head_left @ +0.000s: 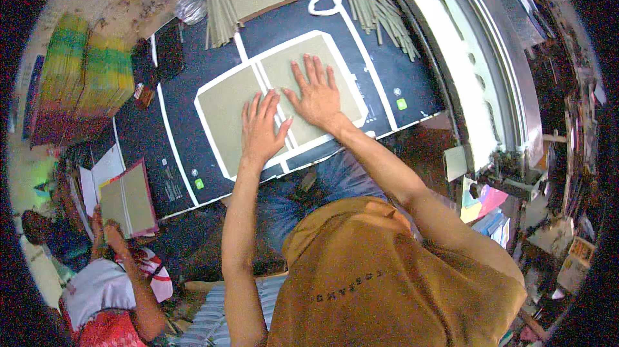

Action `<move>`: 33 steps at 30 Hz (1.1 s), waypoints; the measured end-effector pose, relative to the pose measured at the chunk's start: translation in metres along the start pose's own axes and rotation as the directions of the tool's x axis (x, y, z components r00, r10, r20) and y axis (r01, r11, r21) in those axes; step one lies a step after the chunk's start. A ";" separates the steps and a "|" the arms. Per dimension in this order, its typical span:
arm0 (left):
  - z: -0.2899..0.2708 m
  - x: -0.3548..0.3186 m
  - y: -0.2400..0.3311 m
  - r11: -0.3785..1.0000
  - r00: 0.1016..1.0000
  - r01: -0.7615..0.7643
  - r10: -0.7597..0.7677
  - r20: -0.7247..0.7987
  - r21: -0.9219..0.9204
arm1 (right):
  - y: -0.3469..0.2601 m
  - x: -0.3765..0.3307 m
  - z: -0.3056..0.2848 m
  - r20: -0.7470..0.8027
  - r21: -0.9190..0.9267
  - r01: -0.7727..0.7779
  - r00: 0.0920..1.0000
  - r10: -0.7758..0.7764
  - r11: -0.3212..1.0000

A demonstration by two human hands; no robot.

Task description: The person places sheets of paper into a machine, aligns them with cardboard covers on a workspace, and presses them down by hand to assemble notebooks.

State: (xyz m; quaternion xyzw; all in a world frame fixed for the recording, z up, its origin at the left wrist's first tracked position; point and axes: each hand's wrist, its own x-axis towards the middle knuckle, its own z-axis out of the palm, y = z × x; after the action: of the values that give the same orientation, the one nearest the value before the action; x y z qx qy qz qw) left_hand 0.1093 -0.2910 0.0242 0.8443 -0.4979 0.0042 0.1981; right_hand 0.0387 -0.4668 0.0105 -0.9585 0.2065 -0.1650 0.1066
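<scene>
- Dark table point(184, 118): spans the space before the person.
- White-edged sheet point(262, 76): lies flat on it near the front edge, carrying two grey-green boards point(225, 115) side by side.
- Right hand point(317, 100): palm down on the right board, fingers spread wide, grasping nothing.
- Left hand point(261, 133): palm down by the middle strip, thumb out, likewise ungripping.

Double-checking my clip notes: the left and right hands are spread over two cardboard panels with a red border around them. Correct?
Not quite: in the head view, the border around the two cardboard panels is white, not red. The rest stands.
</scene>
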 end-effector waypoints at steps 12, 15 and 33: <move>0.000 0.001 0.003 1.000 1.000 -0.011 0.011 0.008 0.010 | 0.008 -0.003 -0.003 0.003 0.051 0.013 1.000 -0.013 0.999; -0.001 0.002 0.003 1.000 1.000 -0.011 0.010 0.014 0.010 | 0.009 -0.003 -0.002 -0.002 0.051 0.011 1.000 -0.011 0.999; -0.008 0.004 0.002 0.998 0.997 0.011 -0.016 0.072 0.064 | 0.005 0.004 -0.005 0.044 0.070 -0.006 0.999 0.003 0.998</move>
State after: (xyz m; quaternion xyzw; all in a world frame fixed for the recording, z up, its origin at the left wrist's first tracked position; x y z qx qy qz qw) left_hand 0.1111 -0.2930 0.0336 0.8531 -0.4987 -0.0117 0.1529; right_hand 0.0388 -0.4737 0.0149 -0.9571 0.2003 -0.1509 0.1449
